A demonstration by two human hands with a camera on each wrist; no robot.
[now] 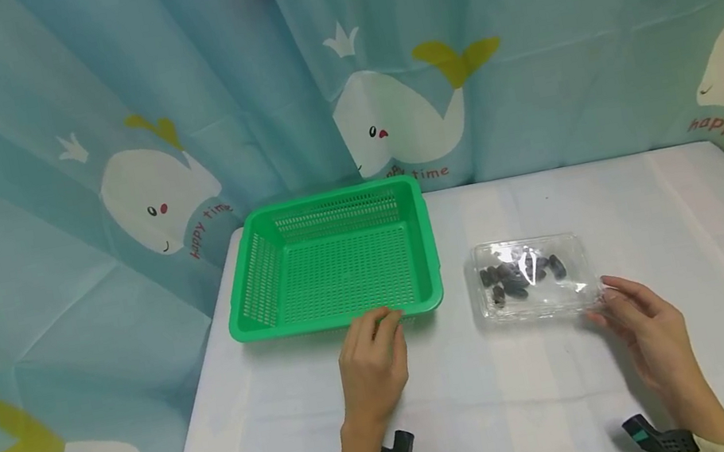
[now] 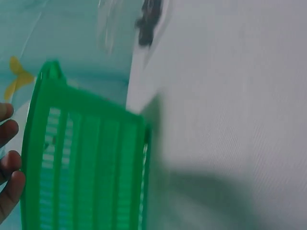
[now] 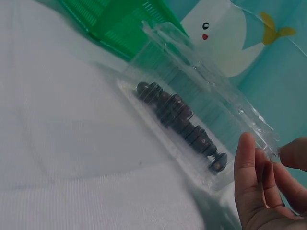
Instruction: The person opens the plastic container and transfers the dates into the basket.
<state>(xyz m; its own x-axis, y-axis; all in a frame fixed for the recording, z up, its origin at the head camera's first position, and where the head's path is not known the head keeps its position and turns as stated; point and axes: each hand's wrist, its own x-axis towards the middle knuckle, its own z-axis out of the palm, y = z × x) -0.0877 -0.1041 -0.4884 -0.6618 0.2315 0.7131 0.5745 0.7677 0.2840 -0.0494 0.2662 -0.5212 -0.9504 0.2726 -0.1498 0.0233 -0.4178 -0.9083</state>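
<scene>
A green plastic basket (image 1: 346, 261) with slotted walls sits at the back left of the table. My left hand (image 1: 374, 365) is over its front rim, fingers loosely bent. In the left wrist view the fingertips (image 2: 14, 184) are right at the rim. To the right of the basket is a clear plastic box (image 1: 576, 269), its lid down. Inside lie several small dark oval pieces (image 1: 514, 288) that look like fruit. My right hand (image 1: 649, 329) pinches the front right corner of this box between thumb and fingers. In the right wrist view the box (image 3: 206, 81) is seen from its side.
A white cloth covers the table (image 1: 483, 415). Behind and to the left hangs a blue curtain (image 1: 230, 55) printed with white whales, close to the basket's back edge. Each wrist wears a black strap-on device (image 1: 398, 451).
</scene>
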